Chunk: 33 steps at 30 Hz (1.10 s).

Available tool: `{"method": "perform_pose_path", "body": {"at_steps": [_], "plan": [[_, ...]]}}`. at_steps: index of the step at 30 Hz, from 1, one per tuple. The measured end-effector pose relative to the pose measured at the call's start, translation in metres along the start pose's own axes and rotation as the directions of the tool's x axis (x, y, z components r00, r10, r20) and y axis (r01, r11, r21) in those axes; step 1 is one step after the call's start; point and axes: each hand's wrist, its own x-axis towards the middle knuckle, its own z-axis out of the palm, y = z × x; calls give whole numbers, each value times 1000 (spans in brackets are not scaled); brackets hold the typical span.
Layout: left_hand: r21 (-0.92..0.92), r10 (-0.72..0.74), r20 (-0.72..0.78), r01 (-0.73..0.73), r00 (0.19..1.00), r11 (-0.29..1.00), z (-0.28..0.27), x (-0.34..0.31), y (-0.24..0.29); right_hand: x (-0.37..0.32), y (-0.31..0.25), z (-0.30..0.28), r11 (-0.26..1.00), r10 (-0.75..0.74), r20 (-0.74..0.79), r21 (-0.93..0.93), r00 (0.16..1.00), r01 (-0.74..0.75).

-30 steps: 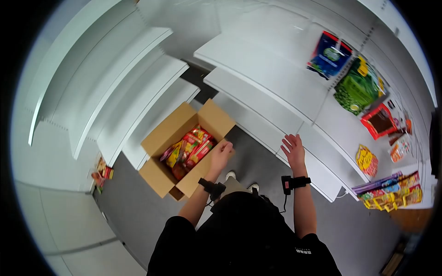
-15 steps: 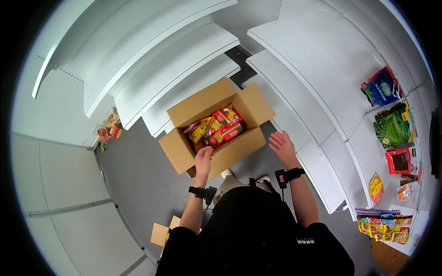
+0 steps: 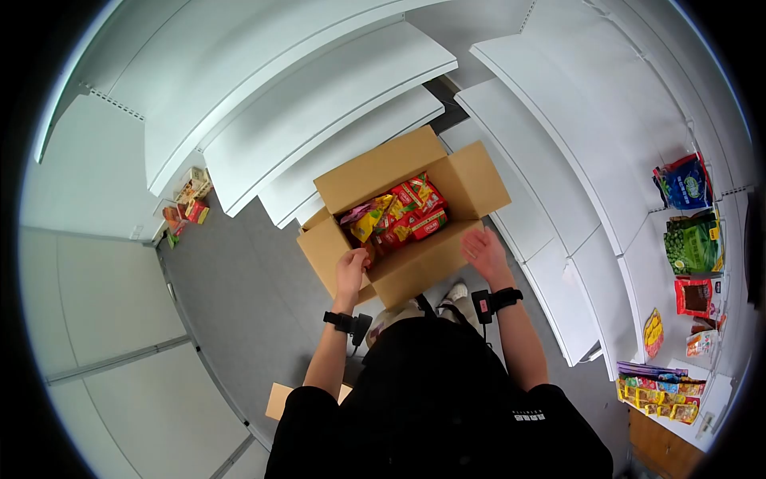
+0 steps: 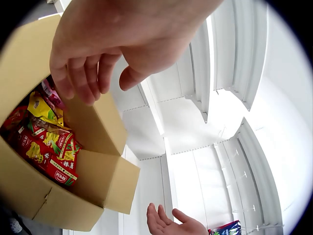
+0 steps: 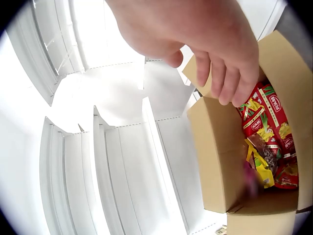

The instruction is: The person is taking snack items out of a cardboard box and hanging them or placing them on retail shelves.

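An open cardboard box (image 3: 415, 267) stands on the floor before the person, with several red snack bags (image 3: 409, 217) and a yellow one (image 3: 365, 223) inside. The left hand (image 3: 349, 273) hovers at the box's near left corner; in the left wrist view this hand (image 4: 115, 44) has loosely bent fingers and holds nothing. At the near right side of the box is the right hand (image 3: 484, 254), its fingers extended and empty. The right wrist view shows that hand (image 5: 205, 44) with fingers hanging beside the bags (image 5: 264, 117).
White shelves (image 3: 335, 104) run behind the box, and more shelves (image 3: 558, 144) stand at the right. Bags such as a green one (image 3: 692, 246) sit on the far right shelving. Small packages (image 3: 191, 199) lie at the left. Part of another carton (image 3: 278, 401) shows beside the person.
The view has turned, so the box appears farther right. The left hand has moved from the box's near right side to its near left corner. Both hands remain empty.
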Motion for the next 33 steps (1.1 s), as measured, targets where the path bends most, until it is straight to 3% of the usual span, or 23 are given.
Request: {"method": "perform_pose_path", "body": {"at_steps": [6, 15, 18, 21, 22, 24, 25, 27, 30, 33], "plan": [[11, -70, 20, 69, 997, 998, 5, 18, -12, 19, 11, -5, 999, 48, 2, 20, 999, -48], [281, -292, 58, 265, 955, 922, 35, 60, -28, 63, 7, 0, 986, 168, 29, -13, 985, -168], [177, -268, 13, 262, 963, 949, 56, 81, -34, 73, 1, 7, 980, 174, 35, -109, 984, -169], [251, -341, -9, 332, 940, 909, 66, 123, -63, 87, -1, 4, 972, 214, 17, -104, 977, -211], [468, -265, -12, 239, 964, 851, 65, 144, -81, 89, -1, 3, 968, 224, 8, -122, 975, -221], [805, -123, 56, 28, 991, 593, 61, 189, -127, 90, -7, -3, 957, 237, -22, -165, 971, -237], [860, -44, 123, -84, 991, 503, 59, 208, -147, 91, -12, -4, 955, 244, -37, -167, 969, -247], [865, 16, 172, -159, 985, 476, 56, 242, -191, 89, -22, -5, 947, 258, -71, -181, 964, -267], [896, -147, 383, -327, 912, 301, 73, 252, -176, 91, -43, 0, 938, 252, -100, -219, 962, -269], [677, -110, 127, -5, 986, 736, 93, 250, -183, 99, -59, -8, 933, 248, -61, -252, 967, -256]]}}
